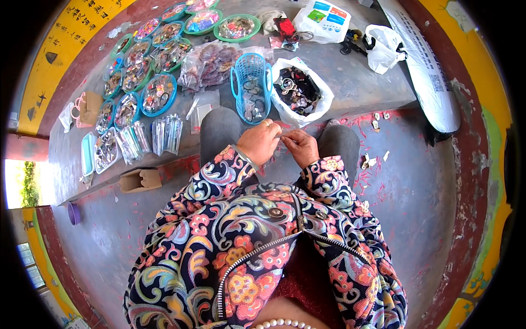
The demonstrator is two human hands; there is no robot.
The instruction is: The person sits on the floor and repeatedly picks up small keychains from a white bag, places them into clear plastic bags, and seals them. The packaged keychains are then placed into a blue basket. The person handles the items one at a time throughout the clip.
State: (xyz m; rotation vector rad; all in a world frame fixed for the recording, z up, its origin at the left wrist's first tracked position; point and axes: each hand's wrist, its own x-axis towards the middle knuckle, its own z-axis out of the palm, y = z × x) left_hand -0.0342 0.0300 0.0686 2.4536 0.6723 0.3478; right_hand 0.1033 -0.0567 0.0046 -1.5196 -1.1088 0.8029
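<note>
My left hand [259, 142] and my right hand [302, 148] meet in front of my knees. The fingers of both are closed in a pinch, with the fingertips nearly touching. What they pinch is too small to make out. Just beyond my left hand stands a blue plastic basket [253, 67] with handles; small round pieces lie in its bottom. Beyond my right hand, a white plastic bag [323, 108] stands open, full of dark and coloured small pieces that look like hair ties [290, 85].
Several round trays, such as a blue-rimmed tray [175, 90] and a green tray [257, 26], hold small goods at the left. Clear packets [211, 60], bundled pens [167, 134] and a cardboard box [140, 180] lie nearer. White bags [383, 52] stand far right. Paper scraps [369, 162] litter the floor.
</note>
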